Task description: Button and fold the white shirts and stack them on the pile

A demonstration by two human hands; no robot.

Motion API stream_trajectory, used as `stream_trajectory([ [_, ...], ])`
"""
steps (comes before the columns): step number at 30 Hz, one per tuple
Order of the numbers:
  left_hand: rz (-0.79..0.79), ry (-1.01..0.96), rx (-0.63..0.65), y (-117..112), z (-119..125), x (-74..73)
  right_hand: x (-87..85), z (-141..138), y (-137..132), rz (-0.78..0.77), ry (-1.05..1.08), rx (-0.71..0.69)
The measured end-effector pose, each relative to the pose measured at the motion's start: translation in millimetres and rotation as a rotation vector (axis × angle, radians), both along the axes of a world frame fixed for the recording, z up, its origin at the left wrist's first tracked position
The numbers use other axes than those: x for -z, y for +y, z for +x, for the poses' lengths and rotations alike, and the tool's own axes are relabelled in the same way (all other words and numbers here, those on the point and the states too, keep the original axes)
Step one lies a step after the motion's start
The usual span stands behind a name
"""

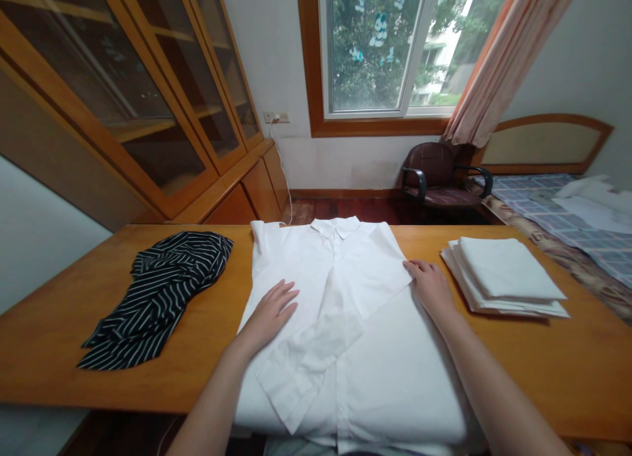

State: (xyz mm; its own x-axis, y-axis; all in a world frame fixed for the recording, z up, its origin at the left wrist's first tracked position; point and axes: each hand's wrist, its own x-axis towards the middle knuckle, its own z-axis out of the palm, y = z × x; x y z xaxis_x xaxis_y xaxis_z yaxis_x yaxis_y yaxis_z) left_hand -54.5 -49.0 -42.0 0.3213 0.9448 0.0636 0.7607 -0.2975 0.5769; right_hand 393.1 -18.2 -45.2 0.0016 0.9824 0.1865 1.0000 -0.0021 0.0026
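A white shirt (345, 351) lies flat on the wooden table (582, 364), collar at the far side and both sleeves folded inward across the body. My left hand (270, 311) rests flat on the shirt's left half, fingers stretched out. On the shirt's right edge, at the fold of the right sleeve, lies my right hand (430, 286), fingers spread and pressed on the cloth. Neither hand holds anything.
A crumpled black shirt with white stripes (158, 295) lies on the table's left part. A stack of folded white garments (503, 275) sits at the right. Behind the table are a glass-door cabinet (148, 107), a dark armchair (437, 176), a window and a bed (577, 226).
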Motion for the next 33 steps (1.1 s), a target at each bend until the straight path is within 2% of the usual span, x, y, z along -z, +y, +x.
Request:
stream_trajectory([
  [3, 0.088, 0.187, 0.027, 4.5, 13.3, 11.9, -3.2, 6.5, 2.0, -0.037, -0.042, -0.02],
  [6, 0.17, 0.302, 0.016, 5.7, 24.7, 17.4, -11.3, 3.8, 7.2, -0.039, -0.076, -0.085],
  [11, 0.203, 0.387, 0.001, 9.1, 33.9, 19.0, -25.2, -34.4, 23.6, 0.029, 0.029, -0.261],
  [14, 0.201, 0.411, -0.013, 13.0, 38.0, 19.5, -19.6, -64.5, 29.4, 0.016, 0.106, -0.315],
  [19, 0.23, 0.413, -0.036, 19.8, 44.9, 22.6, 6.3, -92.4, 22.0, -0.099, 0.136, -0.303],
  [22, 0.246, 0.404, -0.038, 24.4, 46.6, 24.3, 16.3, -92.1, 18.0, -0.122, 0.125, -0.226],
  [26, 0.235, 0.409, -0.037, 31.2, 47.0, 24.4, 18.8, -80.6, 24.4, -0.127, 0.107, -0.158],
  [33, 0.219, 0.425, -0.042, 43.8, 54.7, 22.1, 18.9, -60.8, 46.8, -0.119, 0.095, -0.148],
])
